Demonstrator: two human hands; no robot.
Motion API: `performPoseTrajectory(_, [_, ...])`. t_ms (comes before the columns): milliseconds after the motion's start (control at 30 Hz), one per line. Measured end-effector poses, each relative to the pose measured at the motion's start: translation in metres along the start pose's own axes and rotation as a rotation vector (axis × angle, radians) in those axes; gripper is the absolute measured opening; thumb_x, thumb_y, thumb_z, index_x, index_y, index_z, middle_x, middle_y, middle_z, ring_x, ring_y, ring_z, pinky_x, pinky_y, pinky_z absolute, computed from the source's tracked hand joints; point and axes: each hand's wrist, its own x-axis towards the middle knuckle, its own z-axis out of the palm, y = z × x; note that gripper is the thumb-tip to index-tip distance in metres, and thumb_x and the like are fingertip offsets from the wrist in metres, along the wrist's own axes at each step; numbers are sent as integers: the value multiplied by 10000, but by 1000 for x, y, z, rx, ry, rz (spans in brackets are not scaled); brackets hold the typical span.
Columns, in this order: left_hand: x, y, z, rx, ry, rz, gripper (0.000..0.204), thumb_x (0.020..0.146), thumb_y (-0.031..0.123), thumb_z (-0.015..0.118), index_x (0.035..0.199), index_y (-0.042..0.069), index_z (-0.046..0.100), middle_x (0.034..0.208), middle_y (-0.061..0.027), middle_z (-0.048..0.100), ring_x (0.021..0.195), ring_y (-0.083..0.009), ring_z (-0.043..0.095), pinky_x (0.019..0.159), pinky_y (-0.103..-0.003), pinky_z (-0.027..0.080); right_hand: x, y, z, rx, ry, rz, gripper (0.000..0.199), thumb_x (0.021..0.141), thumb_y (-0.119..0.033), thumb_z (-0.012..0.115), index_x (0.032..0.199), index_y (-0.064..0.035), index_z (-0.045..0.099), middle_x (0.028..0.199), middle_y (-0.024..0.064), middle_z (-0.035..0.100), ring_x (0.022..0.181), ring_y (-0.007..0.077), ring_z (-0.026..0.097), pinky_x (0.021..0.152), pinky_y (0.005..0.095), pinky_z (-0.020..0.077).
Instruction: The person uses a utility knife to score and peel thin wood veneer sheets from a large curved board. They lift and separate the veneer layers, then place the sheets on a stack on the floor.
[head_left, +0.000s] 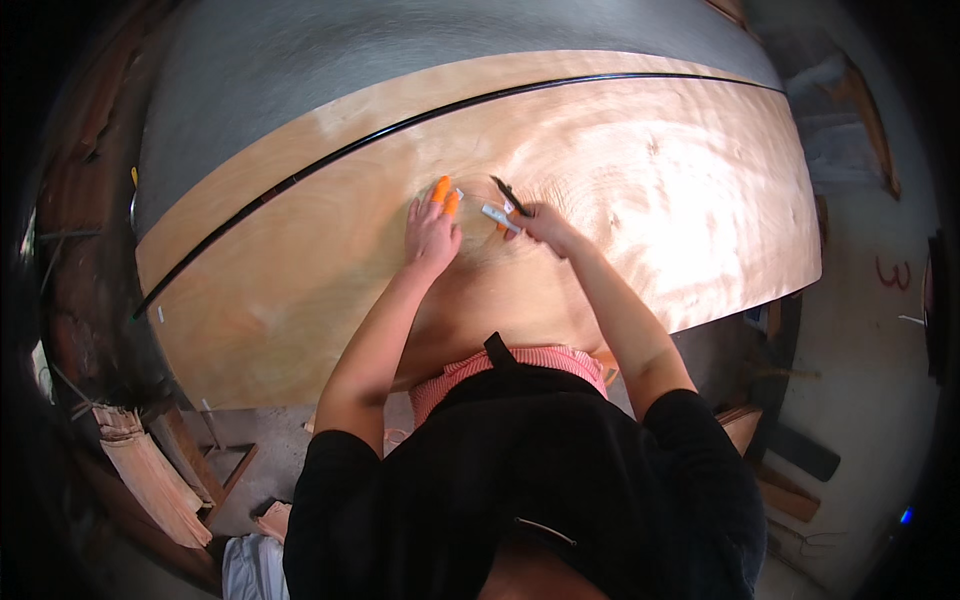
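Observation:
A broad sheet of pale wood veneer (300, 270) lies in front of me, its grain swirling near the middle. My left hand (433, 235) rests on it with fingers stretched out, orange finger covers on two of them. At those fingertips is a small white piece (459, 193). Just to the right, my right hand (545, 226) is closed around a slim black pointed tool (506, 191), its tip aimed far left. A white strip-like piece (497, 214) also sticks out from under this hand; whether it is gripped too, I cannot tell. Orange shows at a right fingertip.
A long black strip (400, 122) runs curved across the far part of the veneer. Beneath lies a grey tabletop (260, 60). Veneer pieces (150, 470) stand at lower left near a white cloth bag (253, 567). On the right is a pale board (860, 350) with a red mark.

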Motion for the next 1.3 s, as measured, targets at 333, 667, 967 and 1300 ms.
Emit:
performPoseTrajectory(333, [-65,47,6,68,-256,154,599,752,317,607,1221,-16,439,1293,-152,372,1278,-264,267,1055,-462,190,-20,55,69,281,146,-13,228,811,-258,585,827,-34,626,684,32,633,545,104,543,476,233,411])
performPoseTrajectory(667, [-32,66,6,301,-439,69,798,739,400,615,1333,-14,278,1413,-123,250,1303,-258,219,1056,-477,144,-12,30,-37,-454,147,-67,161,791,-213,554,842,-75,618,694,58,629,732,177,609,655,325,471])
performPoseTrajectory(967, [-31,52,5,376,-441,117,727,765,387,597,1314,-3,322,1425,-109,227,1288,-261,252,1034,-495,184,-126,178,-9,402,207,-44,214,841,-208,535,983,-71,619,745,-9,622,645,73,530,595,236,414])
performPoseTrajectory(1300, [-48,115,44,380,-420,87,636,834,397,517,1316,27,333,1406,-157,246,1258,-302,299,1000,-496,237,-224,337,-26,759,329,-63,135,828,-160,563,933,-76,562,703,-23,593,502,44,440,425,199,338])
